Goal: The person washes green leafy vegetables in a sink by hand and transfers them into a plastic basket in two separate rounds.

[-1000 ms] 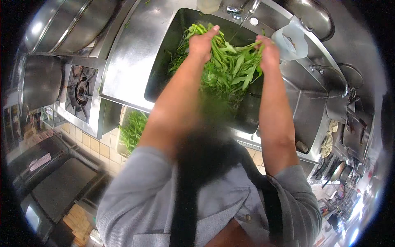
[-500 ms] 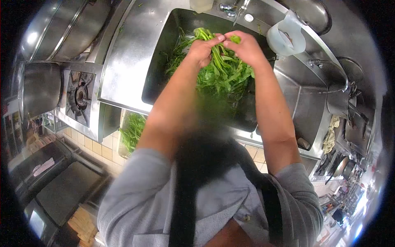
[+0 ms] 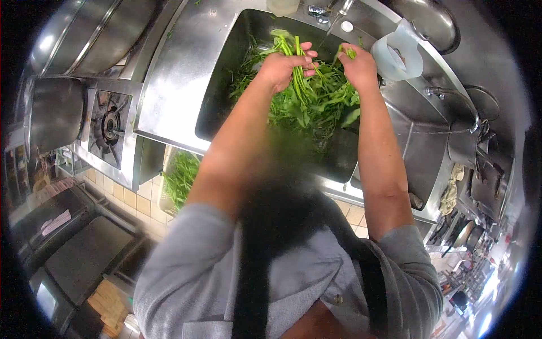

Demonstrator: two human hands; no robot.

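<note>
Above the sink [image 3: 217, 93], my left hand [image 3: 280, 69] holds a bunch of green stems [image 3: 299, 79] between thumb and fingers, their leaves hanging down. My right hand [image 3: 359, 66] is to the right, apart from the left one, with its fingers closed on a leafy green sprig [image 3: 347, 53]. Below both hands lies a heap of loose leafy greens [image 3: 316, 110] that fills much of the sink. A blurred dark patch covers the near edge of the heap.
A translucent plastic pitcher [image 3: 397, 53] stands on the sink's right rim. A basket of greens [image 3: 180, 178] sits low at the left, below the steel counter [image 3: 169, 96]. A gas burner [image 3: 111, 125] is further left. A faucet [image 3: 451, 93] reaches over the second basin [image 3: 420, 147].
My hands have moved apart: the right one has gone to the right and slightly down with a sprig. The fingers of my left hand have loosened a little around the stems.
</note>
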